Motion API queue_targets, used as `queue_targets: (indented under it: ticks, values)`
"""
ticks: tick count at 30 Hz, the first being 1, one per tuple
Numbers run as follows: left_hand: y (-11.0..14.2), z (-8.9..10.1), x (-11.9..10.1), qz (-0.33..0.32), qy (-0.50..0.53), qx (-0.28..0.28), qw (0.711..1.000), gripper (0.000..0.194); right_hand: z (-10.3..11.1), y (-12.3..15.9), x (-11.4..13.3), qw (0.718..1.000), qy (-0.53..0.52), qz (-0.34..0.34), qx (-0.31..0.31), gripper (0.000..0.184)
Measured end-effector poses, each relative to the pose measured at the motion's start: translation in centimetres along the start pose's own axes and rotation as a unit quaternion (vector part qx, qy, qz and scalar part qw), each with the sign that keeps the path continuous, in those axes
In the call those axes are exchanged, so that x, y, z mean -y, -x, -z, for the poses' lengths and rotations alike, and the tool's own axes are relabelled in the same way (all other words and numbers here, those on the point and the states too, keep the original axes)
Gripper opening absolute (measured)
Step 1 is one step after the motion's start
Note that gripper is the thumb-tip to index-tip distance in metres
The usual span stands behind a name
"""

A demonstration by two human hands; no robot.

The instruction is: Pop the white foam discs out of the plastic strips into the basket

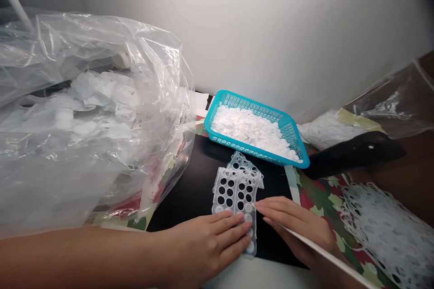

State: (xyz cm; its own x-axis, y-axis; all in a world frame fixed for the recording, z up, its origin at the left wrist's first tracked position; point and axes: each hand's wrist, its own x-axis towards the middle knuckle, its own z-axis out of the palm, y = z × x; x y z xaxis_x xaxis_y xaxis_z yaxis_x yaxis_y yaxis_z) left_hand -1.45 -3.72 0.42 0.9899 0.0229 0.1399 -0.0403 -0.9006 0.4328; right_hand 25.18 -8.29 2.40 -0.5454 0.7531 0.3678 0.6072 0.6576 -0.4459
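A translucent plastic sheet (pixel 235 187) with rows of round holes lies on the black board. Its upper rows show dark through the holes, while several lower ones hold whitish discs. My left hand (pixel 213 241) rests palm down across the lower part of the sheet, fingers stretched out and covering some of it. On the right, my right hand (pixel 298 223) has its fingers extended, with fingertips at the sheet's right edge and a gap below the upper fingers. Nothing shows in that gap. A narrow white strip (pixel 325 255) crosses in front of this hand.
A turquoise basket (pixel 212 128) full of small white discs (pixel 251 128) stands behind the sheet. A large clear plastic bag (pixel 162 76) with whitish pieces fills the left. Perforated scraps (pixel 389 235) are heaped at right, near a black curved object (pixel 359 151). A wall rises behind.
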Motion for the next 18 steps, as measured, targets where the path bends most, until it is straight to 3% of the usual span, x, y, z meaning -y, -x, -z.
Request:
queue_targets:
  ticks: [4,9,18]
  values:
    - [-0.07,0.39,-0.12,0.005,0.03,0.015,0.999,0.07,-1.24,0.57,-0.78,0.999,0.011,0.007,0.029,0.03]
    - [-0.24,0.57,-0.16,0.006,0.038,0.023,0.999,0.069,-0.96,0.31,-0.65,0.998,-0.011,0.014,0.061,0.031]
    - [-0.08,0.49,-0.1,0.002,0.021,0.006,1.0,0.069,-0.37,0.27,-0.65,0.999,0.009,-0.003,0.036,0.03]
